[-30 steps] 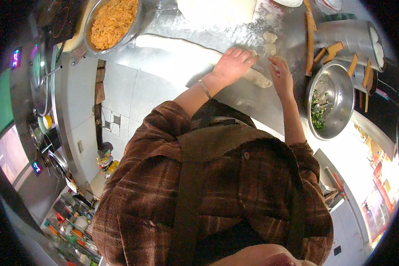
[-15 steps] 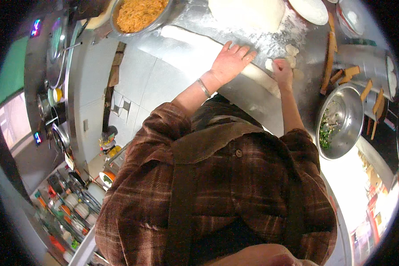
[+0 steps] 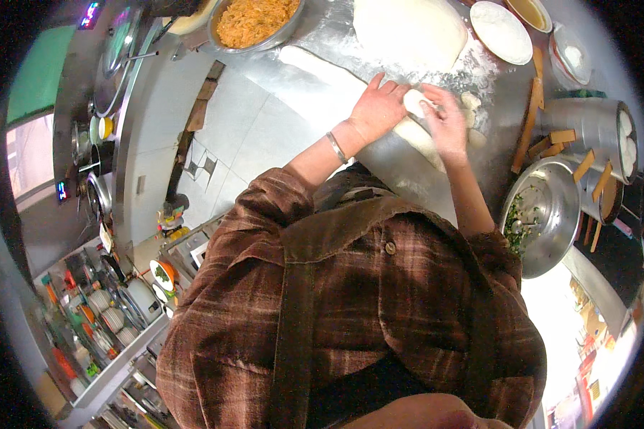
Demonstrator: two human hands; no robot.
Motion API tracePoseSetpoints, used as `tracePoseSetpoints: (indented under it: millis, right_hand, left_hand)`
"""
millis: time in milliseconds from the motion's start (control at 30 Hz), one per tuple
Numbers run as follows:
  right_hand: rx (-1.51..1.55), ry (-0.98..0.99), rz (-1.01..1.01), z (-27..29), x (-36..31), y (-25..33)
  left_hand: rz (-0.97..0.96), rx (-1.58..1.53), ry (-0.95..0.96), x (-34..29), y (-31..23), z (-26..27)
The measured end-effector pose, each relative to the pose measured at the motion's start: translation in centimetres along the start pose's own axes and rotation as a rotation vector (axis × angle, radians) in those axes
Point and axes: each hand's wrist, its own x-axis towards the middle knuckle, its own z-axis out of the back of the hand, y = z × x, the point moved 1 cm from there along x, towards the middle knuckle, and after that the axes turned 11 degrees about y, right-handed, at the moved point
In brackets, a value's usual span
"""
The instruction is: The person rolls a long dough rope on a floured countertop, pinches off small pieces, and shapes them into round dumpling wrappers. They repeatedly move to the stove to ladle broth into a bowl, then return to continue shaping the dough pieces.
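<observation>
A long floured dough rope (image 3: 322, 69) runs slantwise across the metal worktop. My left hand (image 3: 376, 112) lies over its middle, fingers bent down around it. Beside those fingers, my right hand (image 3: 447, 123) pinches a small pale dough piece (image 3: 413, 104) between thumb and fingers. The near end of the rope (image 3: 428, 151) shows below my hands. Several small dough pieces (image 3: 471, 100) lie to the right of my right hand. Farther back rests a large dough slab (image 3: 408, 32), with loose flour around it.
A metal bowl of orange shredded filling (image 3: 257, 21) stands at the back left. At the back right is a white plate of flour (image 3: 501, 32). A large steel bowl with chopped greens (image 3: 562, 214) sits by my right elbow, near wooden slats (image 3: 528, 125) and a steel pot (image 3: 583, 118).
My right hand has moved left and lifted the dough piece next to my left hand. The left fingers, spread before, are now more bent. The whole view has shifted slightly.
</observation>
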Motion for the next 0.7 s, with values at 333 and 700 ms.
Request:
tracePoseSetpoints:
  millis: [333, 700]
  right_hand:
    - [0.062, -0.131, 0.132, 1.9, -0.4, 1.5]
    - [-0.295, -0.210, 0.152, 5.7, 0.2, -1.7]
  left_hand:
    - [0.089, -0.365, -0.134, 0.2, -1.5, 2.2]
    - [0.123, -0.857, -0.145, -1.4, -1.5, 1.6]
